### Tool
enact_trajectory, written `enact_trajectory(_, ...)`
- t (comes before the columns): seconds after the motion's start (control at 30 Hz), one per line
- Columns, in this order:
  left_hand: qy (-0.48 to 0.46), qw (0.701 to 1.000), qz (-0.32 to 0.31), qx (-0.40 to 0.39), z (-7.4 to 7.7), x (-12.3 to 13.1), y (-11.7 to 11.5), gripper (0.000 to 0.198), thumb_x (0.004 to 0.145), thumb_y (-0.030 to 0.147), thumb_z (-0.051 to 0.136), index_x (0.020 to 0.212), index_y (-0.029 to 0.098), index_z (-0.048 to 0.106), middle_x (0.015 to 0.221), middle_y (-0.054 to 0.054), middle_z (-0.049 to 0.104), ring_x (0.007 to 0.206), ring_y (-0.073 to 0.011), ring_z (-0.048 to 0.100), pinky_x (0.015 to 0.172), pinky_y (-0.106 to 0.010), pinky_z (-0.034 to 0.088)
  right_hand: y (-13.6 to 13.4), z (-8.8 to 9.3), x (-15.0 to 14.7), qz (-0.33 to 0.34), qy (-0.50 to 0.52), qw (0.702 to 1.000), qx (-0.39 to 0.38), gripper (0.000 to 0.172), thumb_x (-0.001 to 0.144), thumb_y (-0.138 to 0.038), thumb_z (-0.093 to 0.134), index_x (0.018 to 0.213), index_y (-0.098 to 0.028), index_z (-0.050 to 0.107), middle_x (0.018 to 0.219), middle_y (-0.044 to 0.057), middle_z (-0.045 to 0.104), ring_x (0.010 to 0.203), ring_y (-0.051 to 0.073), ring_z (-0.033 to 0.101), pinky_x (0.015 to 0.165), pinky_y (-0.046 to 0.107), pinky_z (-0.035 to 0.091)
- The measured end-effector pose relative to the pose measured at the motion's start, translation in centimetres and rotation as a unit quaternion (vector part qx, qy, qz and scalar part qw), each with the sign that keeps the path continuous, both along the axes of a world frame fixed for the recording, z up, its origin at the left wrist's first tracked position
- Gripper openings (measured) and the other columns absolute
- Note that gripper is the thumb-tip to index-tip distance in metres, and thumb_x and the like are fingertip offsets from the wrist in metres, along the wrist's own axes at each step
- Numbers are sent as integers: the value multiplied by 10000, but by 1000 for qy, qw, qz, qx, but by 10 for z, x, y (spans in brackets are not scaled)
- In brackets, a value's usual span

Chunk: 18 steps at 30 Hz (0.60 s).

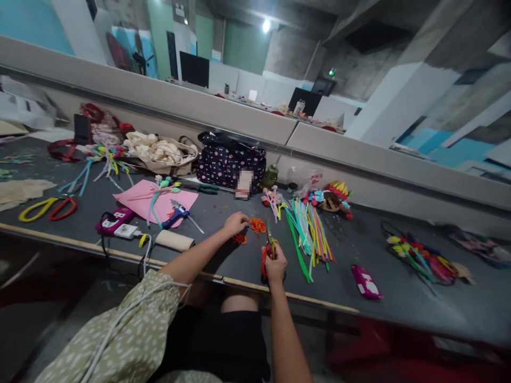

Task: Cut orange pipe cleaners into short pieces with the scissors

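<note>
My right hand (pixel 275 264) is closed round the handles of a pair of red and yellow scissors (pixel 267 250), blades pointing away from me. My left hand (pixel 236 222) rests on the dark table (pixel 359 250) with fingers curled, pinching at a small orange piece (pixel 257 225). A smaller red-orange scrap (pixel 240 239) lies just in front of that hand. A bundle of coloured pipe cleaners (pixel 309 234) lies fanned out right of my right hand.
A pink sheet (pixel 138 199) with a blue glue gun (pixel 175 213) lies to the left, beside a power strip (pixel 115 221), a cardboard roll (pixel 174 240) and two more scissors (pixel 48 208). A spotted bag (pixel 229 162) stands at the back. A pink packet (pixel 366 282) and more craft pieces (pixel 423 258) lie right.
</note>
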<state>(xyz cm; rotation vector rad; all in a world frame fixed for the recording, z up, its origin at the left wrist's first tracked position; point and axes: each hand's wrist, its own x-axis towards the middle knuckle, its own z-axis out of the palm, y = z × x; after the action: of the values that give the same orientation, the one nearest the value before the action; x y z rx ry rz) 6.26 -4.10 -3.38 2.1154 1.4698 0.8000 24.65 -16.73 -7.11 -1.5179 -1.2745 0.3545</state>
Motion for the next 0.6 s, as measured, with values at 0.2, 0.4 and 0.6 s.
enact_trajectory(0.2,-24,999,41,-1,9,19,21,467,747,187,556,1212,210,582,946,-60,643,880,-186,584,804,-267,425,2,0,-1,-9,-8,1000,-5,546,697,-494,614,1071,-98,649,817,85,701,629,159,622,608,253,510)
enact_trajectory(0.4,-80,993,78,-46,15,10,42,413,699,182,593,1107,207,650,861,-30,677,813,-170,602,752,-246,436,3,-1,0,0,-8,1000,-7,509,707,-472,606,1071,-120,646,792,64,704,655,161,631,629,241,506)
enact_trajectory(0.6,-105,994,-19,-22,-10,13,23,113,662,178,625,725,199,716,736,-30,671,703,-171,591,684,-261,435,1,3,0,-1,-2,1000,7,464,723,-478,603,1023,-128,648,745,43,675,610,141,598,594,230,496)
